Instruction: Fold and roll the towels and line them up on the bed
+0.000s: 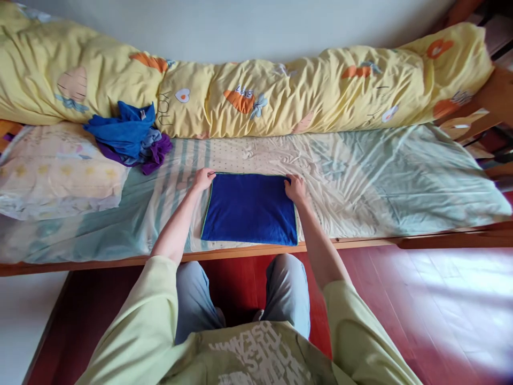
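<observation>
From afar, I pinch the far corners of the blue cloth (252, 211) with my left hand (203, 178) and right hand (295, 188), at the centre of the frame, its flattening seemingly nearly done, while the pile (124, 131) at upper left lies crumpled

Your head view is moderately lit. Daylight glare blows out the red floor (385, 299) at right; floor between your knees falls to deep shadow. Wide-angle bend bows the bed edge (352, 243). Softness toward the corners, right side smeared. Your blue cloth (252, 208) reads reasonably sharp.
</observation>
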Demonstrator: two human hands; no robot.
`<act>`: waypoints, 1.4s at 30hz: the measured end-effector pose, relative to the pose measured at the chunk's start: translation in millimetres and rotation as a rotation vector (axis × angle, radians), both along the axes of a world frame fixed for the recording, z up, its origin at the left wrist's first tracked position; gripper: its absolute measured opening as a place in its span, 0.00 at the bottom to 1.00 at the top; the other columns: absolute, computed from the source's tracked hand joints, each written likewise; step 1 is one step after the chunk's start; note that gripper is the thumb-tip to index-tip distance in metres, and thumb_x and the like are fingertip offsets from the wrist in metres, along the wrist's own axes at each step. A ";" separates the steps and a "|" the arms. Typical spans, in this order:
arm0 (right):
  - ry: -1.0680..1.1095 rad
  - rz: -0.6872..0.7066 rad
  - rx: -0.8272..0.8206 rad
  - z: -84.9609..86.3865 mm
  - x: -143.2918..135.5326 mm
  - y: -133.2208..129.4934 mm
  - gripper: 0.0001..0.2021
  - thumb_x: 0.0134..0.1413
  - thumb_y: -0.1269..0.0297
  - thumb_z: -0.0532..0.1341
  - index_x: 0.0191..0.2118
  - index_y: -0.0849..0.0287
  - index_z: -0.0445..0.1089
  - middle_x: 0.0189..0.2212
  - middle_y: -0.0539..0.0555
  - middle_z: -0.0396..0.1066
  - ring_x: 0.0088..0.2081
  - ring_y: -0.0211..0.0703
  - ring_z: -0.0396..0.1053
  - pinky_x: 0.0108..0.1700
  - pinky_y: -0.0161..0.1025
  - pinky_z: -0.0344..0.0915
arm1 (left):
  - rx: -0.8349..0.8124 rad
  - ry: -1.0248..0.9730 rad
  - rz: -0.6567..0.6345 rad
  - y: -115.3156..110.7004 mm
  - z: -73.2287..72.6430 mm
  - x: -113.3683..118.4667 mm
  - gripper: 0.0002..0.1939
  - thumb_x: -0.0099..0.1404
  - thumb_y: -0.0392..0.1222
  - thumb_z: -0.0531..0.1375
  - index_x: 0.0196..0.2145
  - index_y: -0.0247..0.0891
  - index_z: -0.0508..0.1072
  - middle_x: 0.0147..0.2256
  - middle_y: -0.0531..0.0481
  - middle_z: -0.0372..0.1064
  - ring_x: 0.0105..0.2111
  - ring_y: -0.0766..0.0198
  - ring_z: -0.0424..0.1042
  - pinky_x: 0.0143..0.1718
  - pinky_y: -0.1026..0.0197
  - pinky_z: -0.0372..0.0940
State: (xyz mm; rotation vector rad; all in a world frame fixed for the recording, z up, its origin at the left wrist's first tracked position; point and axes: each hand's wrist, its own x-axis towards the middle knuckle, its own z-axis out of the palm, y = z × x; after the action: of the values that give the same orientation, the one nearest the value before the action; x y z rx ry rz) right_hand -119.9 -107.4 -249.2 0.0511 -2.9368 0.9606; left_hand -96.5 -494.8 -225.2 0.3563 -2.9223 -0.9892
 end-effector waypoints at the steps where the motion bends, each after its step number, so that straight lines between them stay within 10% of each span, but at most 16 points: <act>1: -0.030 -0.014 0.027 -5.1 -9.5 -2.7 0.20 0.63 0.66 0.56 0.57 0.64 0.75 0.57 0.67 0.70 0.61 0.60 0.62 0.66 0.56 0.57 | 0.000 -0.007 0.000 0.9 -5.8 -11.1 0.11 0.63 0.34 0.63 0.42 0.33 0.82 0.44 0.38 0.79 0.45 0.53 0.78 0.54 0.54 0.68; 9: -0.120 0.020 -0.058 -42.5 -45.5 31.5 0.15 0.62 0.62 0.62 0.50 0.63 0.77 0.46 0.62 0.75 0.45 0.49 0.70 0.58 0.45 0.64 | -0.025 -0.057 -0.087 -23.1 -33.9 -41.0 0.02 0.57 0.37 0.68 0.30 0.38 0.81 0.31 0.45 0.78 0.37 0.54 0.77 0.49 0.56 0.69; 21: 0.034 -0.076 -0.122 -72.4 -52.5 26.0 0.13 0.62 0.57 0.63 0.42 0.62 0.77 0.41 0.62 0.73 0.45 0.54 0.72 0.58 0.54 0.67 | -0.201 0.053 -0.122 -5.6 -39.6 -54.1 0.05 0.65 0.34 0.60 0.36 0.34 0.77 0.40 0.40 0.76 0.44 0.55 0.74 0.54 0.55 0.66; 27: 0.366 0.003 -0.122 -37.6 1.4 29.1 0.22 0.70 0.54 0.55 0.63 0.59 0.69 0.61 0.65 0.65 0.62 0.57 0.66 0.65 0.62 0.62 | -0.350 0.322 -0.451 27.1 -11.0 60.2 0.21 0.75 0.45 0.55 0.61 0.36 0.72 0.69 0.39 0.56 0.70 0.46 0.55 0.70 0.43 0.54; 33: 0.363 0.778 0.125 -6.3 162.8 26.7 0.30 0.71 0.53 0.58 0.73 0.54 0.57 0.73 0.59 0.51 0.75 0.57 0.46 0.74 0.59 0.48 | -0.441 0.152 -0.827 52.5 -13.1 207.8 0.34 0.75 0.53 0.57 0.73 0.39 0.57 0.74 0.42 0.42 0.75 0.46 0.40 0.74 0.39 0.43; 42: 0.322 0.657 0.341 -58.3 198.7 60.2 0.34 0.70 0.61 0.56 0.76 0.60 0.48 0.75 0.61 0.41 0.76 0.56 0.41 0.74 0.60 0.46 | -0.459 0.171 -0.614 40.8 -33.2 243.3 0.39 0.74 0.53 0.57 0.75 0.36 0.51 0.74 0.38 0.35 0.74 0.45 0.40 0.74 0.40 0.44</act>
State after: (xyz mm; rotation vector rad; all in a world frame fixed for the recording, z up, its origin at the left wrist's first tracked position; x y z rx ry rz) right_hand 78.8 -47.2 -307.5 1.1187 -2.7551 0.4021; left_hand 146.8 -454.0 -258.5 -0.6371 -3.0093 -0.3054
